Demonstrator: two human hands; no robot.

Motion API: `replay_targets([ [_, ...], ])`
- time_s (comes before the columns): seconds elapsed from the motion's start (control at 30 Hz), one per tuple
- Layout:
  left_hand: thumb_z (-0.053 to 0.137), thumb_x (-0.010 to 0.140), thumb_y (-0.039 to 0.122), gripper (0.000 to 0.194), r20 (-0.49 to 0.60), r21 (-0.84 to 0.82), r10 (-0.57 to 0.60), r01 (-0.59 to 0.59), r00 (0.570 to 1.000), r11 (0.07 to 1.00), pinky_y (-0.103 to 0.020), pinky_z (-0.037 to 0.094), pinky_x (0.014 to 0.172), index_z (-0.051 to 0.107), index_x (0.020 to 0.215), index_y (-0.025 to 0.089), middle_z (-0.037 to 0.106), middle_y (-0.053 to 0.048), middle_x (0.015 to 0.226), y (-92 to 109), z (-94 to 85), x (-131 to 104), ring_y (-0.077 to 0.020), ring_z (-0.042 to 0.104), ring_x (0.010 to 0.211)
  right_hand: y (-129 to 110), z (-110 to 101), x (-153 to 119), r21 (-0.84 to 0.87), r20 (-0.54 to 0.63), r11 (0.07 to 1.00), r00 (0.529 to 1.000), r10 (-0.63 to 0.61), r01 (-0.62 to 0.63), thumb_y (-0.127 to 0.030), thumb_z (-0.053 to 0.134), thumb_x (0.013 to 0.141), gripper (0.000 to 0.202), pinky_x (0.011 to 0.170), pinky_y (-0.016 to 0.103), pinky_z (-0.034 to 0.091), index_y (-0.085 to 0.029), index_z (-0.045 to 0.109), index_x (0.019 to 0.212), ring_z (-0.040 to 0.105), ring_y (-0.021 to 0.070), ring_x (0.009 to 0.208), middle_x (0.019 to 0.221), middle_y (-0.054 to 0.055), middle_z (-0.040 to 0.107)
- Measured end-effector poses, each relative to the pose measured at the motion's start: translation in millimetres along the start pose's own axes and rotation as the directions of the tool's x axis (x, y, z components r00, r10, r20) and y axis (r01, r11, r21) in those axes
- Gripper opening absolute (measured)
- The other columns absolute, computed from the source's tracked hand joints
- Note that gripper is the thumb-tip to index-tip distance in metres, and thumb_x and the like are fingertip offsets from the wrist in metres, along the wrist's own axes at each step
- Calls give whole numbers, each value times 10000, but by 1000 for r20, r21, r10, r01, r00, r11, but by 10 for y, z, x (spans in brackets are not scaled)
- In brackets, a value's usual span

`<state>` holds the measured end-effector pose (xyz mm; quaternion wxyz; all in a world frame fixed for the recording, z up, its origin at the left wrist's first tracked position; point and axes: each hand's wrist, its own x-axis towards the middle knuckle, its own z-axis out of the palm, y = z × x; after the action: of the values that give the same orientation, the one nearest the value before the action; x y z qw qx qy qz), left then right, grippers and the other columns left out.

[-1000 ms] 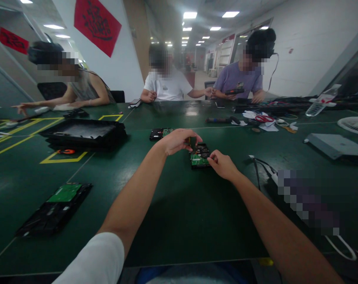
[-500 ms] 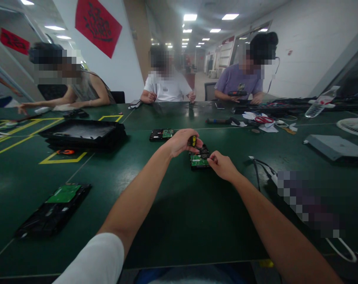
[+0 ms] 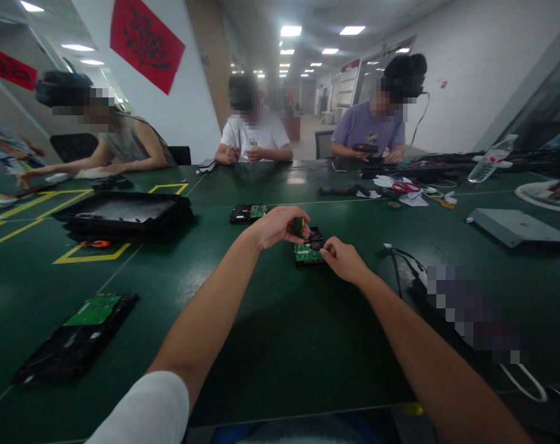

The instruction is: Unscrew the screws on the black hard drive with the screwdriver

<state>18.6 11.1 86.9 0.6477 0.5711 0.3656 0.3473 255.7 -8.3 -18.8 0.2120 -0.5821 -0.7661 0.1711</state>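
Nearest on the green table, toward the left, lies a black case with a green board at its far end. On the right is a long item, blurred out, with a white cord looping from its near end. Farther in, at the middle, a small hard drive lies flat, green board up, between the two hands. The right hand has its fingers curled in, thumb and forefinger closed at the drive's right edge; whether they pinch it, I cannot tell. The left hand is above the drive's left side, its fingers wrapped around a dark and yellow tool, whose tip is hard to make out. Off to the left, an orange item lies just before a stack of black trays; well to the right sits a flat grey box. Beyond the left hand lies a second drive. Farther back are scraps of paper, a red cable and a clear bottle. Three people sit across the table.
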Motion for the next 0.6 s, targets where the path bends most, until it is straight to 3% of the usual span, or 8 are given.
replay_targets([
  [0.13, 604, 888, 346, 218, -9, -50, 7, -7, 1000, 999, -361, 607, 733, 654, 870, 134, 740, -145, 852, -33, -18, 41, -223, 715, 827, 4, 5, 3, 18, 7, 1000, 1000, 4, -4, -367, 551, 1007, 144, 599, 280, 368, -226, 579, 1006, 609, 162, 668, 782, 4, 682],
  [0.33, 635, 847, 314, 235, 28, 82, 41, -43, 999, 996, -255, 545, 626, 747, 873, 109, 709, -119, 892, -5, -81, 23, -176, 659, 805, 52, 34, 20, 20, -36, 1000, 999, -23, 23, -360, 586, 991, 146, 621, 289, 386, -217, 606, 968, 600, 164, 690, 790, 14, 678],
  [0.6, 644, 872, 312, 226, 2, 50, 49, -49, 999, 998, -305, 578, 677, 711, 949, 111, 715, -121, 884, 11, -42, -15, -190, 688, 800, 82, 73, 43, 5, -215, 989, 966, -142, 146, -285, 686, 907, 83, 737, 325, 484, -208, 655, 903, 616, 182, 807, 972, 57, 646],
])
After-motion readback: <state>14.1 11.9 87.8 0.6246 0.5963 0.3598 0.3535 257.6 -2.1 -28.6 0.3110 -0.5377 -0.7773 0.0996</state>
